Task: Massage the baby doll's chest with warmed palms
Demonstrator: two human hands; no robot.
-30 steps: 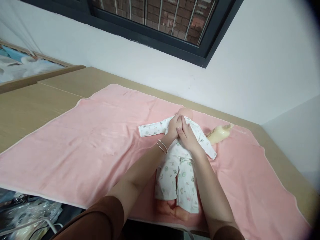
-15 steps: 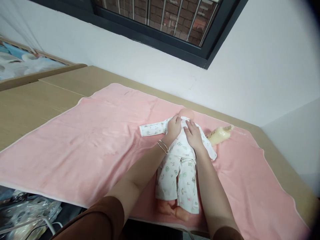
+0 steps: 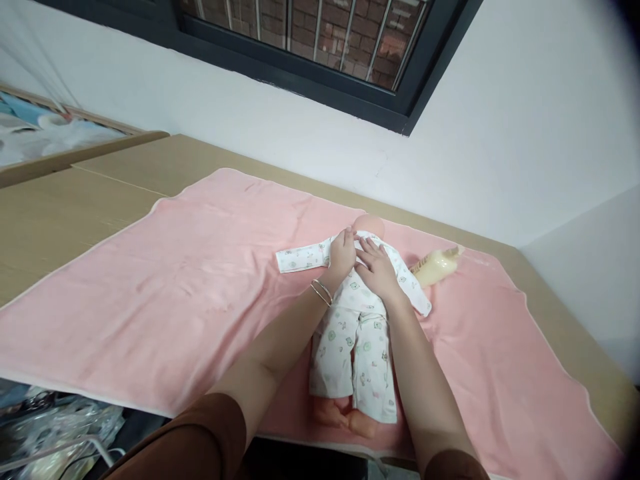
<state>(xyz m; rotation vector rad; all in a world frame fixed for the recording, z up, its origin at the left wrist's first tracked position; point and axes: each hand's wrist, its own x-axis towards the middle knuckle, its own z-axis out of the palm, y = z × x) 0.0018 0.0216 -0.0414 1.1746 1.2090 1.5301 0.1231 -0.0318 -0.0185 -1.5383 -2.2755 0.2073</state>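
A baby doll (image 3: 369,227) lies on a pink blanket (image 3: 200,280), its head toward the wall. It wears a white printed top (image 3: 357,293) and matching trousers (image 3: 373,360); its bare feet show at the near end. On the left of the doll's upper chest, my left hand (image 3: 343,255) is closed at the top's front, its fingertips partly hidden. My right hand (image 3: 377,268) rests flat on the chest beside it, fingers stretched out and apart. The two hands almost touch. Between and under them, the neckline is partly covered.
A pale yellow bottle-like object (image 3: 436,265) lies right of the doll's sleeve. The blanket covers a wooden table (image 3: 120,177) against a white wall under a dark-framed window (image 3: 400,120). Clear plastic bags (image 3: 65,427) lie below the table's edge at lower left.
My right hand has slid a little left across the chest, closer to my left hand, and its fingers have spread. My left hand stays at the top's front. The view has shifted slightly.
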